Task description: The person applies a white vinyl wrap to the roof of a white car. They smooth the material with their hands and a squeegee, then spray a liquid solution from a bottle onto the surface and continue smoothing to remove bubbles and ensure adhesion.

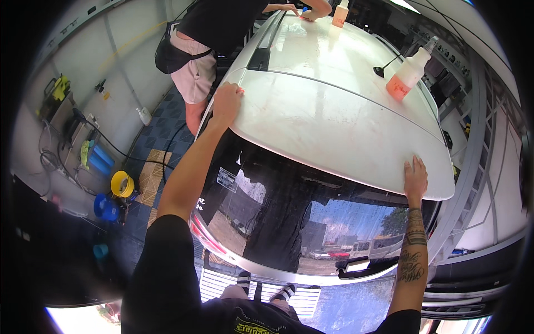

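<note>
My left hand (227,106) is at the left corner of a white car's rear spoiler (328,125), with its fingers curled and pressed to the paint. A sliver of something small and orange (241,91) shows at its fingertips; most of it is covered by the hand. At the spoiler's right rear edge rests my right hand (416,177), its fingers stretched out on the white surface and nothing visible in them. Wet streaks and faint orange smears mark the panel. Below it is the dark rear window (278,206) with a wiper (354,267).
A spray bottle of orange liquid (409,72) stands on the roof near the antenna (379,71); another spray bottle (339,14) is farther forward. A co-worker (222,28) leans over the roof's left side. Yellow (121,183) and blue (104,207) buckets stand at left. I stand on a white slatted platform (214,284).
</note>
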